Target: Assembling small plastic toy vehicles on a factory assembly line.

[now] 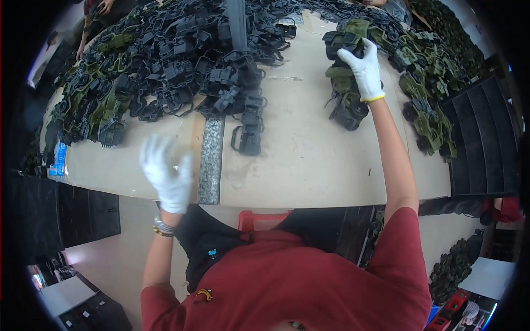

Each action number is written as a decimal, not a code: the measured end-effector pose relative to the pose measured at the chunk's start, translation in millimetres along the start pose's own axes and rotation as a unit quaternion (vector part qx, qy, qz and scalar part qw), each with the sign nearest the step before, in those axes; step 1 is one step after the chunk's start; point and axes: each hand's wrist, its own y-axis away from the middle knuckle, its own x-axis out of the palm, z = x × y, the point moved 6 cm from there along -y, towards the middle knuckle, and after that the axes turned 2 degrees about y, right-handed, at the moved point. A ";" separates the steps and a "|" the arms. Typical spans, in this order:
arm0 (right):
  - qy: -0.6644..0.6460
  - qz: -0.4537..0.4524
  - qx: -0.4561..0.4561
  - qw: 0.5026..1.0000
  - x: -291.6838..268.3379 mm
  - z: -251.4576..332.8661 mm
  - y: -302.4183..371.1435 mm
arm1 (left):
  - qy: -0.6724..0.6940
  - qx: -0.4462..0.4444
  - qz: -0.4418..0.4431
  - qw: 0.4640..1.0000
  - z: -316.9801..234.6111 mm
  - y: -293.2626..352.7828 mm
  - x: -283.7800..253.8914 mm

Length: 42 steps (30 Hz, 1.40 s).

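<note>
My right hand (364, 69), in a white glove with a yellow cuff, reaches far to the right. Its thumb and fingers curve round the near end of a green toy military vehicle (355, 28) with black wheels; part of their contact is hidden. A second green toy vehicle (348, 105) lies just nearer than that hand. Raised over the near left of the table, my white-gloved left hand (165, 171) is slightly blurred, fingers apart and holding nothing. To its right, dark grey plastic vehicle frames (251, 129) form a short row.
A large heap of dark grey frames (182, 49) covers the far left table (298, 160), beside green toy vehicles (105, 105). More green vehicles (428, 121) line the right edge, next to black trays (480, 138). A grey post (236, 25) rises among the parts. Other people work at the far side.
</note>
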 end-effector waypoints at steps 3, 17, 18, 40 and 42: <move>-0.101 0.075 0.028 0.992 1.9 19.9 30.6 | 0.088 0.049 0.092 0.991 -57.4 15.3 17.2; -0.564 0.198 0.103 0.795 -37.9 83.3 94.3 | 0.536 -0.198 0.084 0.817 -106.0 -13.3 41.0; -0.589 0.271 0.081 0.757 -40.3 87.9 109.2 | 0.520 -0.202 0.037 0.829 -97.4 -17.4 38.7; -0.142 0.381 -0.144 0.902 46.9 192.1 161.2 | 0.862 -0.263 0.432 -0.037 -137.3 104.5 22.6; 0.051 0.119 -0.263 0.956 -7.5 160.8 128.7 | 0.881 -0.245 0.403 0.023 -116.6 97.6 27.3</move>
